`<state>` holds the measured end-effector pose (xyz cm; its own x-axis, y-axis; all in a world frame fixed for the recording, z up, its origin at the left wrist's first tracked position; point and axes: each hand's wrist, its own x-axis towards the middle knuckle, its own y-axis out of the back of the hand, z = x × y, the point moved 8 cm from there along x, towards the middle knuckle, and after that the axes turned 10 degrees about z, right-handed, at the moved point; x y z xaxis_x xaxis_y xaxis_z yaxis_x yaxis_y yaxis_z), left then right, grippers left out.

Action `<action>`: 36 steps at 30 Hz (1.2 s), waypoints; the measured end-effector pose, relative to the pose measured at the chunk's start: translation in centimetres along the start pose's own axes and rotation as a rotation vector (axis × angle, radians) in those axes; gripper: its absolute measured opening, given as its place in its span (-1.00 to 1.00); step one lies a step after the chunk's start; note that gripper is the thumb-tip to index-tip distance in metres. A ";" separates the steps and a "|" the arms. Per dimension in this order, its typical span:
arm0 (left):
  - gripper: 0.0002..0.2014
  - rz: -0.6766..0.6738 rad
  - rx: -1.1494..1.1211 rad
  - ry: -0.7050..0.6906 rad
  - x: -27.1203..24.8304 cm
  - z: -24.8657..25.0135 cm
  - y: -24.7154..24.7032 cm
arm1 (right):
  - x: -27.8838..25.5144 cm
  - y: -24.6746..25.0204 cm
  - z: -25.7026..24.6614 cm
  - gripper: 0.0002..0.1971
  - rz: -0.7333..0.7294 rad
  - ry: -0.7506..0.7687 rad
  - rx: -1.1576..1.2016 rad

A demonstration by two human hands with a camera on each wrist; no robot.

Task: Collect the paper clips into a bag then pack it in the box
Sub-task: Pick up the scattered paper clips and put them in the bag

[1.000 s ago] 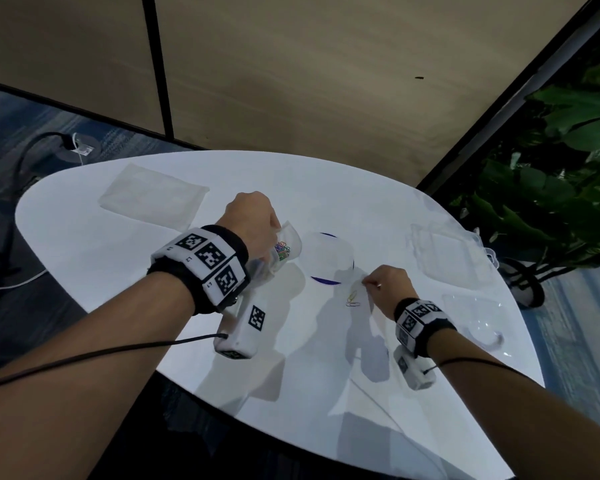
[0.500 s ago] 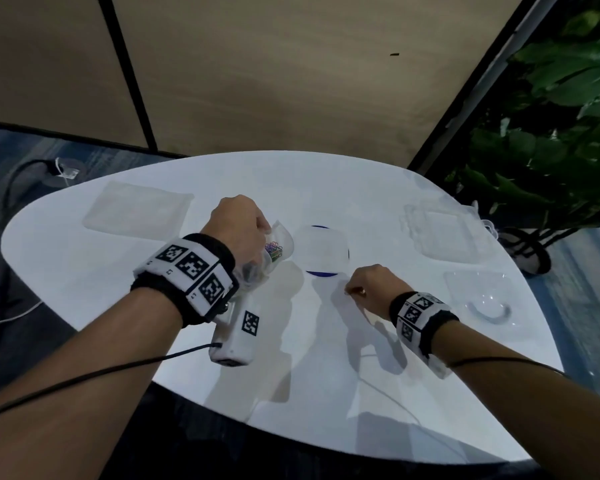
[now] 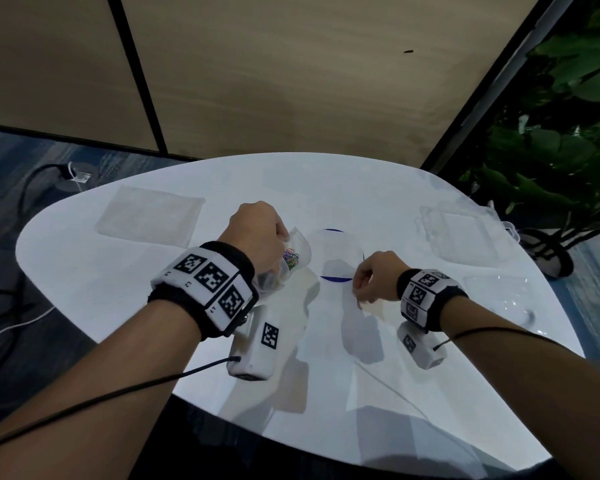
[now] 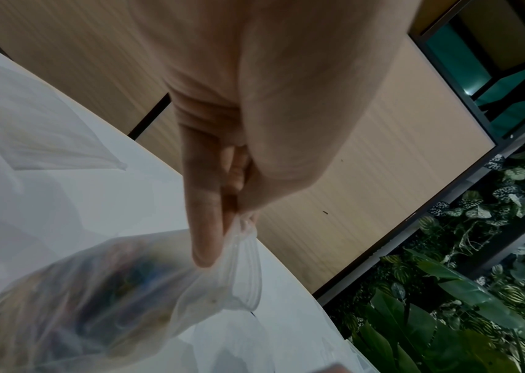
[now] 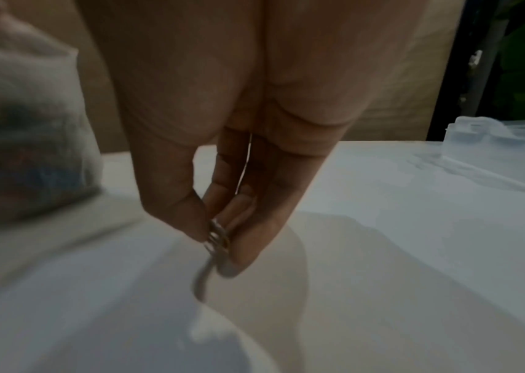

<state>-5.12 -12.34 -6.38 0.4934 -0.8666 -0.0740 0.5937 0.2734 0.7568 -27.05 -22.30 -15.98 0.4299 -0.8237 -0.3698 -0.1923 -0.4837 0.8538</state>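
Note:
My left hand pinches the rim of a clear plastic bag with coloured paper clips inside, held just above the white table. In the left wrist view the thumb and fingers of that hand nip the bag's rim. My right hand is lifted slightly off the table, to the right of the bag, pinching paper clips between thumb and fingers. A clear plastic box lies open at the far right of the table.
A round white plate with a blue rim sits between my hands. A flat clear bag lies at the far left. A clear lid lies near the right edge. Green plants stand beyond the table's right side.
My right hand took the paper clips off the table and lifted them, moving slightly toward the plate. The left hand keeps holding the bag in the same place.

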 end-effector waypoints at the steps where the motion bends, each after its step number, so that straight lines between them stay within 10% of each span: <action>1: -0.75 -0.003 0.001 -0.006 0.0 0.1 0.0 | 0.1 0.8 -1.0 -0.95 0.030 -0.011 0.098; 8: -0.75 0.007 -0.009 0.001 -0.3 0.0 0.2 | -1.8 4.1 -11.1 -0.94 0.023 0.037 0.996; 15: -0.81 0.037 -0.065 0.061 0.0 -0.9 1.0 | -3.2 3.3 -14.1 -0.75 0.256 0.291 0.333; 19: -0.82 0.064 -0.155 0.129 0.4 -1.9 1.1 | -4.1 4.6 -14.1 -0.93 0.373 0.317 0.380; 23: -0.84 0.084 -0.258 0.212 0.6 -2.8 0.8 | -3.9 1.3 -11.2 -0.50 0.222 0.014 0.535; 30: -0.85 0.072 -0.327 0.268 1.0 -4.0 0.7 | -3.0 0.7 -11.4 -0.78 0.286 -0.076 0.885; 36: -0.46 0.011 0.203 -0.229 0.0 0.4 2.0 | -2.5 -0.3 -11.0 -0.89 0.115 -0.209 1.123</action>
<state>-4.19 -12.00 -4.56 0.3296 -0.9418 0.0657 0.4385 0.2143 0.8728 -18.41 -16.80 -11.31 0.2244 -0.8623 -0.4541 -0.9446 -0.3070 0.1163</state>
